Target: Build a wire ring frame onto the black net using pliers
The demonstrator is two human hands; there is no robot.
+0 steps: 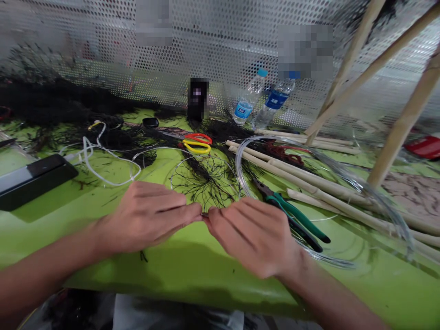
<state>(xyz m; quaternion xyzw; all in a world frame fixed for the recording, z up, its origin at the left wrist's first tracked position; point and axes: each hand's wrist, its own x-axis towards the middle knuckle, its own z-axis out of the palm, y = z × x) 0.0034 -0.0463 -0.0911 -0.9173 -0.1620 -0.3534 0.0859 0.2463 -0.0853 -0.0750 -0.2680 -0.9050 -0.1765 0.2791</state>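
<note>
My left hand (154, 215) and my right hand (252, 231) meet thumb to thumb at the centre, both closed in a pinch. A tiny dark piece (205, 214) shows between the fingertips, too small to name. Just beyond them lies a thin wire ring (172, 176) with dark branching strands (208, 179) spread inside it; its near edge runs behind my fingers. Green-handled pliers (302, 215) rest beside my right hand, close to a coil of clear tubing or line (242, 172).
Scissors with red and yellow handles (197, 143) lie behind the ring. At left are a phone (37, 176) and a white cable (113, 181). Bamboo poles (302, 176) fill the right; two water bottles (245, 103) lean on the perforated metal wall (223, 41). Black fibres (51, 101) pile back left.
</note>
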